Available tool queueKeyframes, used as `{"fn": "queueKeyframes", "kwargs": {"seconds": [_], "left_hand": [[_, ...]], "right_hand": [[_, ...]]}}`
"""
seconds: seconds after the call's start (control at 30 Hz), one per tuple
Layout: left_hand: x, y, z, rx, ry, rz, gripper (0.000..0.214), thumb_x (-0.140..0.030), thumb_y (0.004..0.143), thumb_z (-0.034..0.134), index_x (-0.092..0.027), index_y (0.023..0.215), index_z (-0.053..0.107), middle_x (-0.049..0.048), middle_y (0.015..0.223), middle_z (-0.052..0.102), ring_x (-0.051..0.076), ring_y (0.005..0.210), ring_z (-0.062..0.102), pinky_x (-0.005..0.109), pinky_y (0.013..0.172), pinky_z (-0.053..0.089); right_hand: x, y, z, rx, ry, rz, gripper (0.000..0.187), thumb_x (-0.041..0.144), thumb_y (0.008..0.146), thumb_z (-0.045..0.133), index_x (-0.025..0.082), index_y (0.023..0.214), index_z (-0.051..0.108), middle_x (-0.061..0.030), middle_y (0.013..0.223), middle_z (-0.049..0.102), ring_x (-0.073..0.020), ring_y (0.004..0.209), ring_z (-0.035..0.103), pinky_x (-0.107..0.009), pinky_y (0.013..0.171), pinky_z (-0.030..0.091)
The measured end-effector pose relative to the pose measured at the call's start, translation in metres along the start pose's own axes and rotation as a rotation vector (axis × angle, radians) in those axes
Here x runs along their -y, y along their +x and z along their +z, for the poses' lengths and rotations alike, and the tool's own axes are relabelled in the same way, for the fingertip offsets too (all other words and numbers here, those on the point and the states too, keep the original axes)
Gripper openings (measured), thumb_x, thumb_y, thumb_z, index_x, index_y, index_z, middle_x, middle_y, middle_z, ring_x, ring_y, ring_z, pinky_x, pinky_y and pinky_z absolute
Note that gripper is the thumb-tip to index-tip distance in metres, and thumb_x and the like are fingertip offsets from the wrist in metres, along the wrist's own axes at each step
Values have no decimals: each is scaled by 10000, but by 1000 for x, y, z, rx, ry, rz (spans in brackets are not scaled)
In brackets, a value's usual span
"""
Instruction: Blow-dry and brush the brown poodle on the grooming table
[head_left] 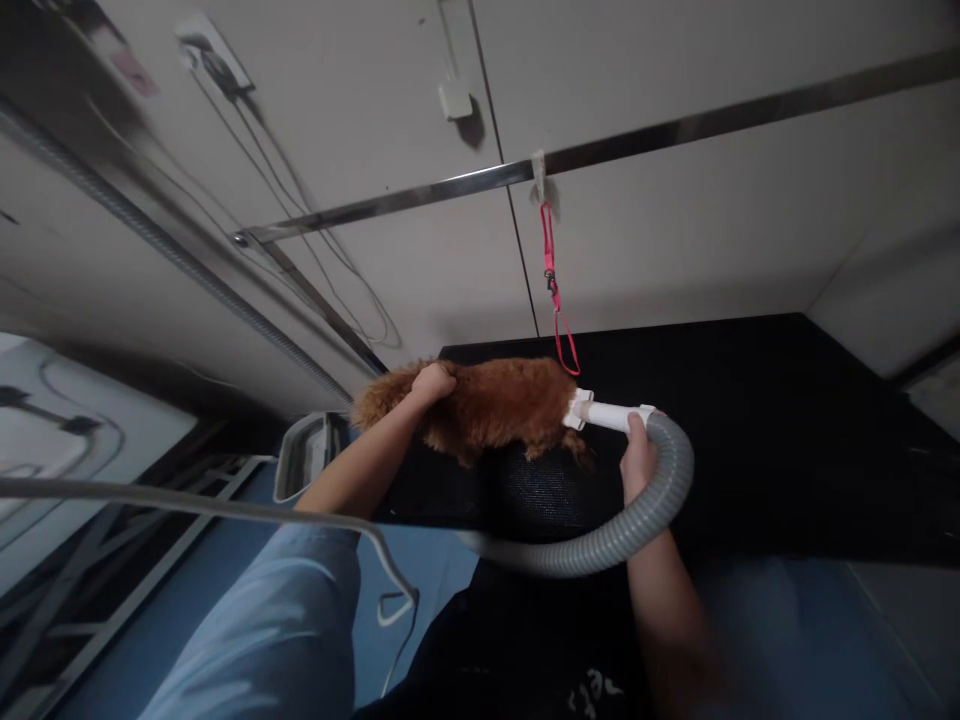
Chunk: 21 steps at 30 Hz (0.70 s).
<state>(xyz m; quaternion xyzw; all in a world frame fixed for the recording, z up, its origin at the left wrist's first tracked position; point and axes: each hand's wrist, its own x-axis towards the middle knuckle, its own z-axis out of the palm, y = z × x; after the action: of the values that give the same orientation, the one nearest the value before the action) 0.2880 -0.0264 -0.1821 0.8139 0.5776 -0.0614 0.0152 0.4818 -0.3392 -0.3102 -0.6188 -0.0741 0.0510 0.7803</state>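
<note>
A brown curly-haired dog (510,400) stands on the black grooming table (750,400), its head end to the left. My left hand (433,382) is closed on the fur at the dog's neck and shoulders; the fingertips are partly hidden. In my right hand (638,455) is the white nozzle (609,416) of a pet dryer hose, gripped where it joins the hose. The nozzle's flat, wide end (577,409) is right at the dog's rear, touching or very near the fur. From there the grey ribbed hose (600,545) curves down and back toward my body.
A red grooming loop (555,285) hangs from a metal bar (465,184) along the wall, just above the dog's rear. A grey plastic bin (301,455) is beyond the table's left end. Cables run down from a wall socket (214,55). A pale bent tube (187,495) crosses in front at left.
</note>
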Motion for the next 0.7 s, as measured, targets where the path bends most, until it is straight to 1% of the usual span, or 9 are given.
{"fn": "queueKeyframes", "kwargs": {"seconds": [0.07, 0.13, 0.23, 0.33, 0.4, 0.5, 0.53, 0.63, 0.7], "left_hand": [[-1, 0, -1, 10, -1, -6, 357, -233, 826, 582, -141, 1116, 769, 158, 1178, 733, 284, 1136, 687, 282, 913, 554], [-2, -1, -1, 12, -4, -6, 360, -235, 823, 592, -155, 1128, 766, 153, 1176, 735, 277, 1133, 688, 280, 915, 553], [-2, 1, -2, 14, -1, -6, 380, -247, 841, 584, -148, 1170, 747, 158, 1207, 724, 273, 1146, 682, 278, 924, 545], [1, 3, -1, 12, -12, -7, 369, -250, 854, 581, -148, 1167, 747, 147, 1195, 729, 254, 1125, 689, 251, 914, 535], [2, 4, 0, 7, -35, 2, 360, -258, 845, 605, -179, 1164, 751, 125, 1158, 745, 231, 1089, 700, 223, 884, 532], [3, 6, 2, 3, -62, 1, 368, -257, 832, 626, -178, 1169, 751, 130, 1138, 748, 230, 1060, 707, 219, 845, 535], [2, 7, 2, 4, -67, -2, 365, -248, 832, 623, -162, 1162, 753, 143, 1141, 745, 238, 1057, 708, 227, 838, 537], [3, 10, 5, 5, -84, 1, 335, -228, 821, 633, -128, 1114, 764, 167, 1119, 744, 247, 1040, 711, 233, 819, 536], [8, 11, 7, 0, -107, 18, 312, -238, 801, 668, -125, 1073, 772, 164, 1070, 753, 238, 1018, 713, 217, 802, 528]], "right_hand": [[3, -24, 5, -42, -80, -35, 433, 458, 825, 669, 196, 1164, 608, -76, 1211, 644, -263, 1159, 589, -529, 1151, 370], [8, -57, 19, -5, -28, -117, 471, 407, 814, 702, 216, 1214, 545, -80, 1249, 621, -251, 1148, 603, -523, 1111, 428], [10, -114, 50, 210, 120, -311, 496, 337, 809, 722, 256, 1241, 491, -69, 1260, 613, -234, 1111, 644, -472, 998, 539], [6, -153, 73, 419, 113, -510, 520, 275, 769, 745, 266, 1240, 525, -65, 1219, 641, -243, 1093, 664, -443, 958, 572], [1, -163, 79, 399, 95, -607, 548, 225, 738, 756, 279, 1238, 540, -53, 1179, 653, -245, 1071, 673, -443, 946, 581], [-5, -163, 82, 268, 117, -708, 600, 197, 712, 774, 312, 1250, 533, -50, 1189, 644, -263, 1089, 672, -479, 936, 592], [-5, -163, 83, 291, 136, -735, 613, 208, 707, 782, 323, 1254, 529, -52, 1204, 641, -269, 1095, 674, -484, 927, 599], [-4, -166, 87, 493, 205, -764, 649, 249, 698, 802, 338, 1274, 517, -52, 1232, 651, -276, 1104, 686, -472, 913, 615], [-1, -169, 90, 503, 216, -743, 657, 231, 704, 799, 336, 1284, 510, -55, 1250, 652, -278, 1144, 674, -476, 949, 601]]}}
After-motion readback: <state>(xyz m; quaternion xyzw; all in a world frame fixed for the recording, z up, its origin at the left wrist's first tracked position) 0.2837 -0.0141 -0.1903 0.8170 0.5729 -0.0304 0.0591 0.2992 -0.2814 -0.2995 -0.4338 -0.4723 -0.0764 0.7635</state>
